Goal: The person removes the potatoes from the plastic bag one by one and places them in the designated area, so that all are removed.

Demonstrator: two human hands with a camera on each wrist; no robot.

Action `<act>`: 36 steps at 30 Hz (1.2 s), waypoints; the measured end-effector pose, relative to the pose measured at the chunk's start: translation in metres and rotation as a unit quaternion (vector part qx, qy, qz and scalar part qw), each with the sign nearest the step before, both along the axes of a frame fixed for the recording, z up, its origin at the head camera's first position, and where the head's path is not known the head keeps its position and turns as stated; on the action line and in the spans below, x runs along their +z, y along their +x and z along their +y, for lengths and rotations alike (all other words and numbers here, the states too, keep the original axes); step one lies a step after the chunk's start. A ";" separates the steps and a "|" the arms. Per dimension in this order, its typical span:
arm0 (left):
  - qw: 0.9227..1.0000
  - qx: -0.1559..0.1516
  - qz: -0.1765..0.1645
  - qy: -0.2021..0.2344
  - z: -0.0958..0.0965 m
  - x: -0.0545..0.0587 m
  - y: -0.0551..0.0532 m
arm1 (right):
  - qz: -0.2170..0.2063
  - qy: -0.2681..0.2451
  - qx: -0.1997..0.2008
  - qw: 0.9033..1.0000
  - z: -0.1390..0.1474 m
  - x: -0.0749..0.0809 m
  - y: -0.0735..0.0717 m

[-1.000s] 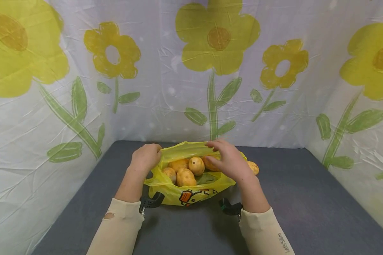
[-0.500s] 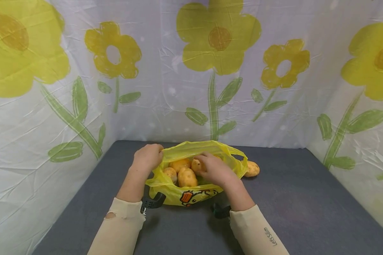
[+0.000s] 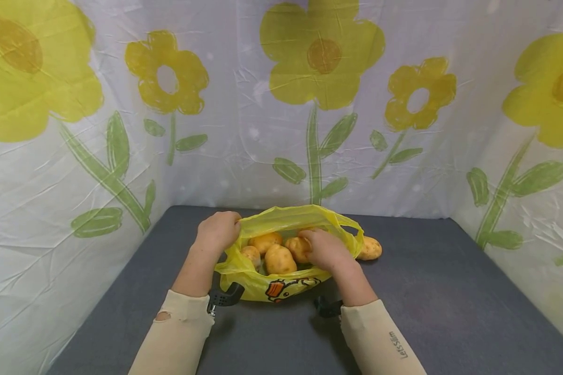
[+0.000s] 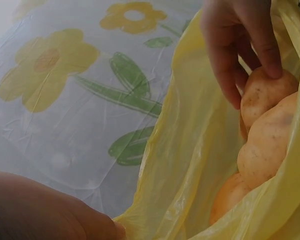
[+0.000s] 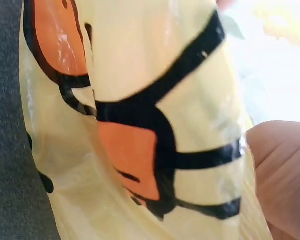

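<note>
A yellow plastic bag (image 3: 281,214) with a printed cartoon front lies on the table, its mouth spread wide. Several potatoes (image 3: 280,260) are inside. At the bag's left rim my left hand (image 3: 217,230) pinches the plastic; the left wrist view shows that hand (image 4: 50,212) at the edge of the film. My right hand (image 3: 328,251) reaches into the mouth and grips a potato (image 3: 297,249). Seen from the left wrist, the right hand's thumb and fingers (image 4: 242,45) lie around that potato (image 4: 265,95). In the right wrist view the bag's printed side (image 5: 200,125) covers most of the frame.
One more potato (image 3: 370,248) lies on the dark table (image 3: 431,291) just outside the bag's right handle loop (image 3: 353,227). A flower-patterned cloth (image 3: 244,172) hangs behind and at both sides of the table.
My right hand has left the bag's right rim, gone down inside and taken hold of a potato, which has shifted right. The front potato has shifted slightly right. My left hand stays at the rim.
</note>
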State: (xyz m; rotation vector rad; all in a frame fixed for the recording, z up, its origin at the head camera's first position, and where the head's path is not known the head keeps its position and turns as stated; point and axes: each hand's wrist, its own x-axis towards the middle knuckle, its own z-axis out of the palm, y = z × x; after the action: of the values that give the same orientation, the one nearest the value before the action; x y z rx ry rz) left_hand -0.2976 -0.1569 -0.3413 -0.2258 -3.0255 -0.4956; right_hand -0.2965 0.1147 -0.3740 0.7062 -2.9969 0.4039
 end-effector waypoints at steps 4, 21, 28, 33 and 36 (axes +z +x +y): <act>1.000 0.000 0.001 -0.001 0.000 -0.001 -0.001 | -0.006 0.009 -0.008 1.000 0.001 0.000 0.000; 1.000 0.000 0.008 -0.002 0.001 -0.001 0.001 | 0.017 0.002 -0.045 0.999 0.002 -0.007 -0.005; 1.000 -0.001 0.008 -0.004 0.001 -0.001 0.001 | 0.000 -0.049 -0.031 0.998 0.012 0.005 -0.004; 1.000 -0.002 0.007 -0.003 0.001 -0.001 0.001 | -0.034 -0.100 -0.027 0.994 0.018 0.022 0.004; 1.000 -0.003 0.009 -0.002 0.001 -0.001 0.000 | -0.040 -0.131 -0.017 0.990 0.020 0.033 0.010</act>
State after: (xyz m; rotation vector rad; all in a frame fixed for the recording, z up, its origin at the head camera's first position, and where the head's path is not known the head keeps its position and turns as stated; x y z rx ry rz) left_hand -0.2971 -0.1560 -0.3426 -0.2382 -3.0096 -0.4852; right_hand -0.2862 0.1352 -0.3410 0.6288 -2.9427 0.8230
